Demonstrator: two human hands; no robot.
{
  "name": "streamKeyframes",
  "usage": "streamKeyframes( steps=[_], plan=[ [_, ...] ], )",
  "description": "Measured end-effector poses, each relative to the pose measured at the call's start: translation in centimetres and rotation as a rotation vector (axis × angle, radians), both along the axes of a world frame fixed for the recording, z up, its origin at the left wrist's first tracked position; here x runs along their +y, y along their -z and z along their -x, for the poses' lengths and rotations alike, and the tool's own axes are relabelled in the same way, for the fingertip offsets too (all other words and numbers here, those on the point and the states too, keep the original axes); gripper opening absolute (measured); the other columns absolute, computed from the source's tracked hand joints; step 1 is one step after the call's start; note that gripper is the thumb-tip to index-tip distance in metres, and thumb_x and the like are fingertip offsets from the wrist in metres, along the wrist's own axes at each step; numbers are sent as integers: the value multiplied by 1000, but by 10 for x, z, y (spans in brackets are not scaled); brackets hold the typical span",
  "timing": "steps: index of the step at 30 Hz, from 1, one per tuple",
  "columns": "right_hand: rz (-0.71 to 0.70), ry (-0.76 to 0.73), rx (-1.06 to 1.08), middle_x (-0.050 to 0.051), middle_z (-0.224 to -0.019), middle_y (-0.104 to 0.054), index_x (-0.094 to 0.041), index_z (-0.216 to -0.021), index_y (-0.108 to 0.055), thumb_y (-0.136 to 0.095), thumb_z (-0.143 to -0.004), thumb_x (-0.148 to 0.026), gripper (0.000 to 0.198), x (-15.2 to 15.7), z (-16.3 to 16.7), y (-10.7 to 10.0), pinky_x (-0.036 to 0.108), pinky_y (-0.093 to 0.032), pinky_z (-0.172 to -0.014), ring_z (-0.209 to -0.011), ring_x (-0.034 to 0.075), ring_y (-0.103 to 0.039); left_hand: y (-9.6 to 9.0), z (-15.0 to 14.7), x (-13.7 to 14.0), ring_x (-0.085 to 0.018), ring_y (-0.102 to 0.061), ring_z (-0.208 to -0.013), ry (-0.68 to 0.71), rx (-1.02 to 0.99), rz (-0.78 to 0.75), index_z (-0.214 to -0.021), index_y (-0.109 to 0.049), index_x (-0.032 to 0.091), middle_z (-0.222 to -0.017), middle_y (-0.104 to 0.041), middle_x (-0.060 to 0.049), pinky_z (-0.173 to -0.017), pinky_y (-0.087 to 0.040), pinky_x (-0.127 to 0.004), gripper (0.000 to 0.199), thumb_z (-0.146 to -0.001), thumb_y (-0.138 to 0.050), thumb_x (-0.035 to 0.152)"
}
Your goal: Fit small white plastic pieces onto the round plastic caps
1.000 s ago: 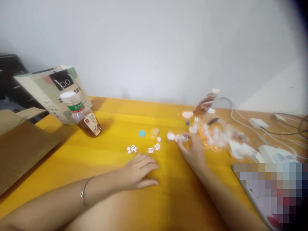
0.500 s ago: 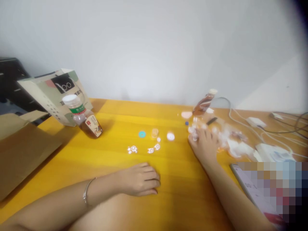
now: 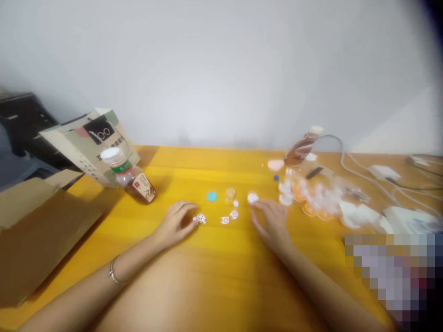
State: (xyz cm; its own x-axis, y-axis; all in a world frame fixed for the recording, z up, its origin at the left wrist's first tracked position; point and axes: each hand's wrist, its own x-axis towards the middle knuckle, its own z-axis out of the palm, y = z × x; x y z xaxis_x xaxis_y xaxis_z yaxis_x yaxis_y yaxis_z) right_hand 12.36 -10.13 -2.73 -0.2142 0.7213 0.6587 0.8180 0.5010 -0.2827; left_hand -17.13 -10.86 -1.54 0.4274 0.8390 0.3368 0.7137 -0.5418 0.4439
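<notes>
Here, the white disc (image 3: 252, 198) lies ahead-left of your right hand (image 3: 274, 224), which is nearer than your left hand (image 3: 172, 226). Both have fingers parted.

L fingers (image 3: 187, 206) are sitting just beside white openwork pc (image 3: 201, 218); R fingers (image 3: 265, 205) are sitting by white disc (image 3: 252, 198), contact unclear; teal ring (image 3: 211, 197) is lying btwn, on worktop (image 3: 221, 251).

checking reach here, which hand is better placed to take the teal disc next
Probably the left hand: it looks nearer the teal disc, while the right hand is farther off, near the white round piece.
</notes>
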Motion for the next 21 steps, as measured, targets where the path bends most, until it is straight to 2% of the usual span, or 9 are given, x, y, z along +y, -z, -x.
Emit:
streamKeyframes(
  steps=[3,7,14,21],
  plan=[
    [115,-89,55,6,-91,-62,-23,-98,-53,-49,-82,-20,17,-5,16,3,39,-38,-75,-90,24,-56,3,10,1,-21,-50,-101,9,-27,53,-115,-48,19,-108,-54,-10,-88,-40,-37,38,-81,-54,34],
    [231,-126,202,7,-90,-59,-21,-96,-50,-50,-82,-22,14,-3,27,5,38,-43,-75,-87,22,-55,7,13,2,-21,-51,-100,19,-48,100,-114,-49,19,-107,-55,-9,-88,-40,-37,36,-81,-53,34],
    [268,-116,223,8,-88,-56,-20,-95,-51,-49,-83,-26,13,17,33,5,39,-45,-74,-86,23,-54,5,9,3,-20,-50,-99,100,13,66,-110,-55,23,-105,-55,-7,-87,-38,-35,29,-82,-52,30],
    [402,-53,323,6,-80,-58,-18,-90,-55,-51,-82,-31,16,25,34,10,33,-47,-66,-75,19,-55,5,8,3,-20,-49,-101,150,72,72,-113,-55,25,-108,-54,-7,-85,-36,-34,31,-83,-51,30]
  ],
)
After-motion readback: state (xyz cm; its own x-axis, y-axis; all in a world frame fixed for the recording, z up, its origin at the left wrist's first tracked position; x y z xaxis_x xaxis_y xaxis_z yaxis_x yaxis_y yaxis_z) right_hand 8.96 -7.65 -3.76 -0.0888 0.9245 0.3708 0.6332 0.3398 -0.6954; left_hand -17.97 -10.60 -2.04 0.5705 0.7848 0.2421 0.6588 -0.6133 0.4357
